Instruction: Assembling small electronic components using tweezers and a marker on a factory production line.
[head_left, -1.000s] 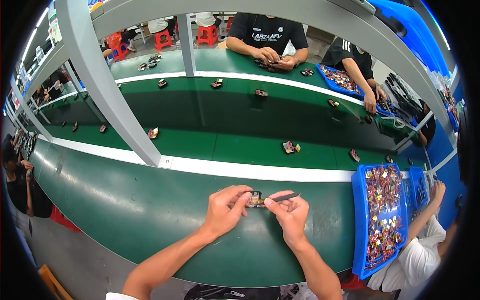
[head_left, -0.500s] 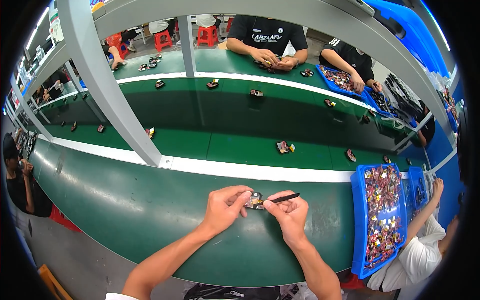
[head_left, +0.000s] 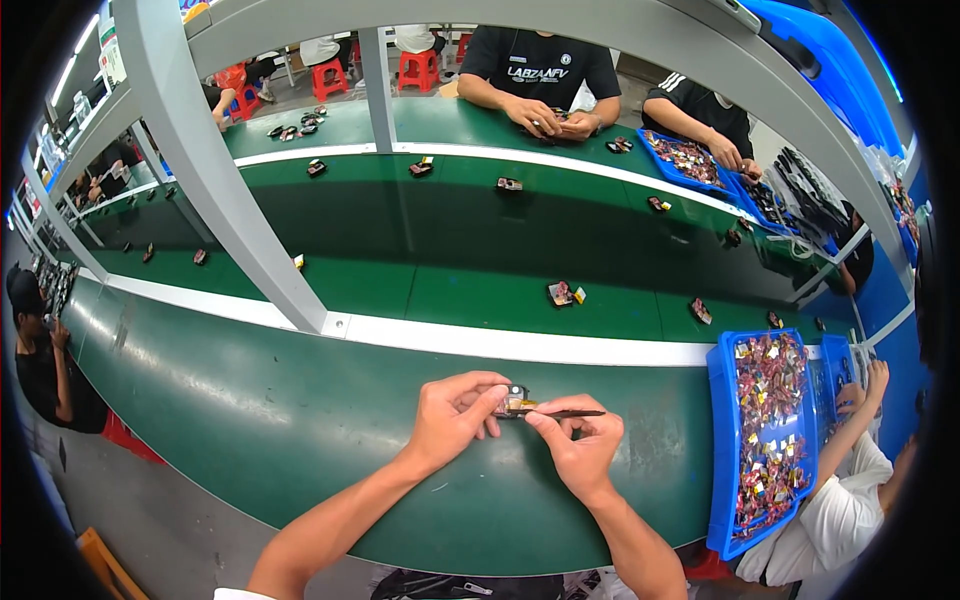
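Scuffed, glossy green sheeting covers the worktable (head_left: 250,400), its near edge bowed by the lens. Beyond it runs a smooth green belt (head_left: 480,240), bordered by a flat white strip (head_left: 500,345). One grey, straight-sided post (head_left: 190,160) rises from that strip, left of centre. At right stands a rimmed blue plastic tray (head_left: 725,470), heaped with small red, white and yellow pieces. Tabletop separates tray and right hand (head_left: 580,440); wider working room extends leftward. Left hand (head_left: 455,410) pinches a small black-framed part (head_left: 516,396) between both hands, front centre. Right hand grips a slender black stick (head_left: 575,413); tip contact cannot be determined.
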